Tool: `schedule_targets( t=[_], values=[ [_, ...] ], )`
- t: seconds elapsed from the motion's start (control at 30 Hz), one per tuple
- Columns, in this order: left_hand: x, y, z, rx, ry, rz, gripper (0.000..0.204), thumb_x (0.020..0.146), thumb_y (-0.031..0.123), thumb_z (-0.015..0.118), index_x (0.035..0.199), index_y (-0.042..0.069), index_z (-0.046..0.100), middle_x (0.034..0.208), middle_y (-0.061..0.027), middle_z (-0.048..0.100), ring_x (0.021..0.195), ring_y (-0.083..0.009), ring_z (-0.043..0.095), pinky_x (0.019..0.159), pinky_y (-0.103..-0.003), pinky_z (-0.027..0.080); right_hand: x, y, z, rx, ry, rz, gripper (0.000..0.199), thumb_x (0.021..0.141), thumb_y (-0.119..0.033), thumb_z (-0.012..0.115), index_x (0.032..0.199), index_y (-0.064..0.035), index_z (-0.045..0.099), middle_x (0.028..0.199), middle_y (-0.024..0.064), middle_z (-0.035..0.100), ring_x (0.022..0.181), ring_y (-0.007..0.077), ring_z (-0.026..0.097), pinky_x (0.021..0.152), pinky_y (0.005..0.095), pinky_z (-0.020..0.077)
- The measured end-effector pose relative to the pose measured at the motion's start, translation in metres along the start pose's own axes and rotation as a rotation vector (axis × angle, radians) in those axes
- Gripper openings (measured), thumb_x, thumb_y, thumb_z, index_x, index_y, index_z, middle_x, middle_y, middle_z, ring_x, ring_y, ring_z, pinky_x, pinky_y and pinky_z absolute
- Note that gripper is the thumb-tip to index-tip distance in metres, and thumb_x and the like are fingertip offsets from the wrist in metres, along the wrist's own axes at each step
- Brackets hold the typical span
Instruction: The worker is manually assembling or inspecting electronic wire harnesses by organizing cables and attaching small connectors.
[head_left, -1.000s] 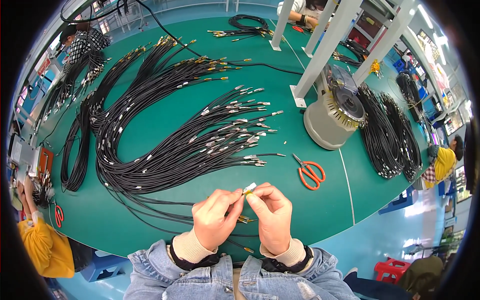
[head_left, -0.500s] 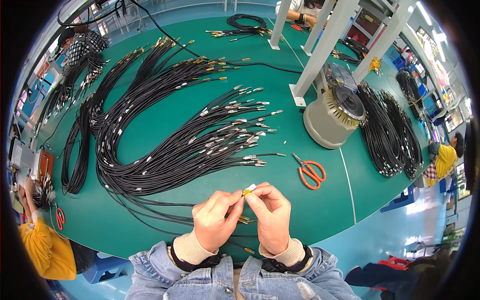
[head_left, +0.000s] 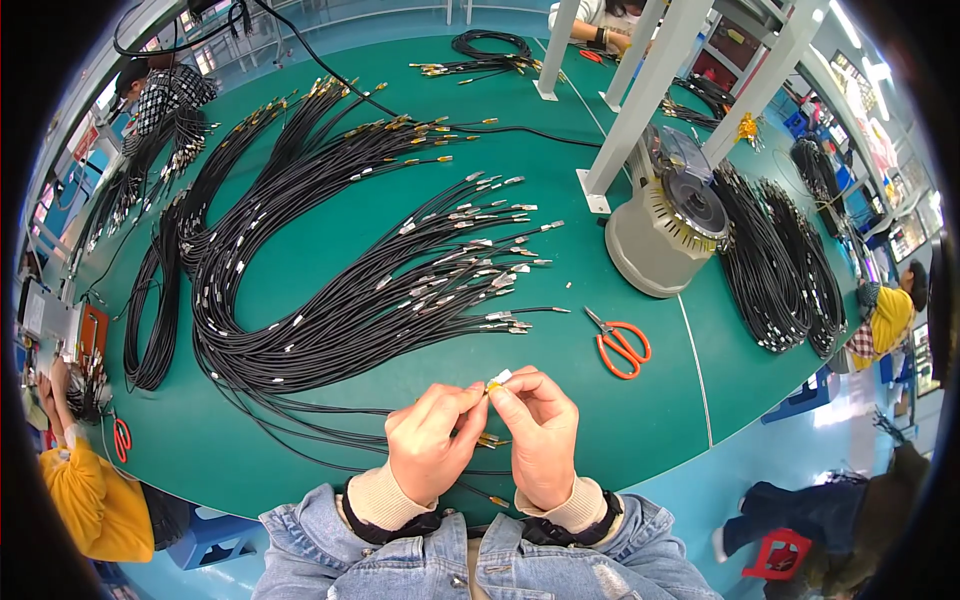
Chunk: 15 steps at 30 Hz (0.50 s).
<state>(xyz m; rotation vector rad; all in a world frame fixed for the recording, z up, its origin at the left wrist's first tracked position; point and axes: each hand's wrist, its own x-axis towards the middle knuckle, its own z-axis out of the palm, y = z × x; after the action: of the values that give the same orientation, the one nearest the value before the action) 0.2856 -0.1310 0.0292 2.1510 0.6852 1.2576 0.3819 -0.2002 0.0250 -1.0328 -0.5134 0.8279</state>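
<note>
My left hand [head_left: 430, 440] and my right hand [head_left: 543, 430] meet above the near part of the table. Fingertips of both are pinched on a small cable end [head_left: 494, 385] with a yellow tip and a white tag, mostly hidden by the fingers. Beneath and beside my left hand run a few black cables [head_left: 330, 408], and one gold-tipped end [head_left: 497, 501] shows between my wrists. A large bundle of black cables [head_left: 300, 340] with white-tagged ends fans out ahead of my hands. To the right lie orange-handled snips [head_left: 622, 350], touched by neither hand.
A beige round machine [head_left: 655, 240] stands beside grey posts [head_left: 625, 120] on the green table [head_left: 560, 400]. More cable bundles [head_left: 765, 260] lie at the right. Other people sit around the table, one in a yellow sleeve [head_left: 90, 500]. A red stool [head_left: 778, 553] is on the floor.
Both hands hold nearly the same pose, still pinching the cable end. At the lower right, a person in dark clothes has shifted, and more of the red stool shows.
</note>
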Motion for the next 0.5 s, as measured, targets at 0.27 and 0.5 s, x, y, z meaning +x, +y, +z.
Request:
schedule_targets(
  t=[0.27, 0.5],
  values=[
    [-0.0012, -0.0025, 0.0007, 0.054, 0.004, 0.060, 0.019, 0.070, -0.006, 0.073, 0.084, 0.002, 0.063, 0.070, -0.0072, 0.062, 0.049, -0.0122, 0.057, 0.040, -0.022, 0.044, -0.0033, 0.0017, 0.0086, 0.082, 0.059, -0.023, 0.004, 0.085, 0.003, 0.059, 0.086, 0.0021, 0.055, 0.091, 0.0045, 0.055, 0.084, 0.0106, 0.053, 0.075, 0.0242, 0.0441],
    [-0.0010, -0.0036, 0.0007, 0.062, -0.003, 0.120, 0.025, 0.068, -0.008, 0.072, 0.089, 0.002, 0.063, 0.069, -0.0067, 0.061, 0.047, -0.0121, 0.055, 0.041, -0.023, 0.043, -0.0049, -0.0004, 0.0088, 0.110, 0.068, 0.008, 0.004, 0.086, 0.003, 0.058, 0.087, 0.0017, 0.054, 0.093, 0.0040, 0.053, 0.083, 0.0095, 0.052, 0.074, 0.0232, 0.0440]
  ],
)
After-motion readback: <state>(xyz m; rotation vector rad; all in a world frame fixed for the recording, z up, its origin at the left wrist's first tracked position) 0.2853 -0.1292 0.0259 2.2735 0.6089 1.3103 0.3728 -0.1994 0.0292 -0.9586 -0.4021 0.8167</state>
